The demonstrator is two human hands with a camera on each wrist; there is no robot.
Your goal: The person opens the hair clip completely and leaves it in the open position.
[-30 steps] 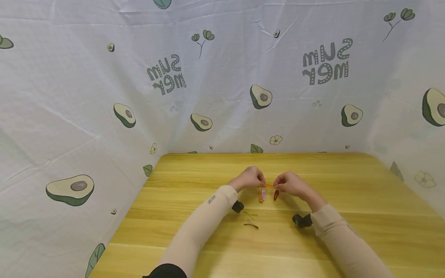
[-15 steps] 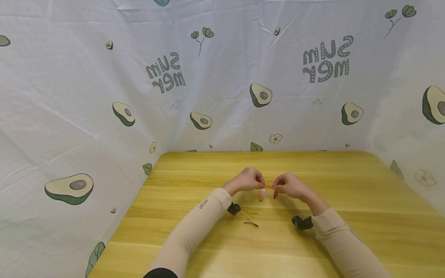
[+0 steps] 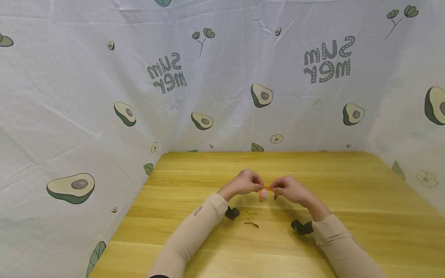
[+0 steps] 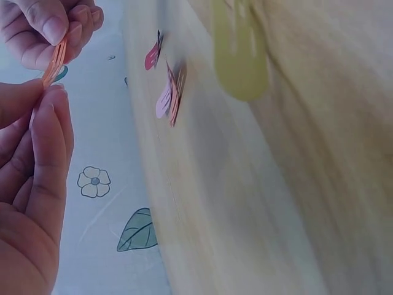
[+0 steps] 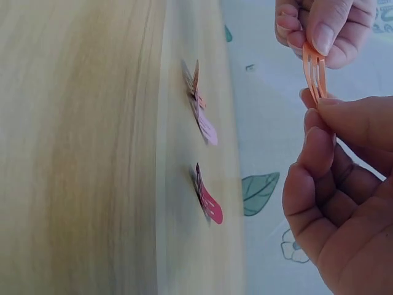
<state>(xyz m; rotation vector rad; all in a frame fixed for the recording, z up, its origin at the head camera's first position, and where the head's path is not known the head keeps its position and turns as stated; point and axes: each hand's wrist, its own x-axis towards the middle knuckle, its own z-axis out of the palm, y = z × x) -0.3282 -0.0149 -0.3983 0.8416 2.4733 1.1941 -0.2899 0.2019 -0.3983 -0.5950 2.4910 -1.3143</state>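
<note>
An orange snap hair clip (image 5: 315,70) is held up above the table, stretched between my two hands. My left hand (image 3: 244,181) pinches one end between thumb and fingers. At the other end, the thumb and forefinger of my right hand (image 3: 293,189) do the same. In the right wrist view the clip's slots face the camera; whether it is snapped closed is unclear. Just below the hands lie a pink hair clip (image 5: 206,126), another orange hair clip (image 5: 196,80) against it, and a red hair clip (image 5: 212,206) apart from them.
Nearer the person on the wooden table (image 3: 208,247) lie a yellow hair clip (image 4: 242,61) and a dark, thin clip-like piece (image 3: 251,223). A white cloth printed with avocados (image 3: 262,95) hangs behind the table. Black wrist cameras (image 3: 232,213) sit under both forearms.
Both hands have shifted slightly toward the person with the orange hair clip pinched between them. The left forearm has swung a little to the left. The clips on the table stay put.
</note>
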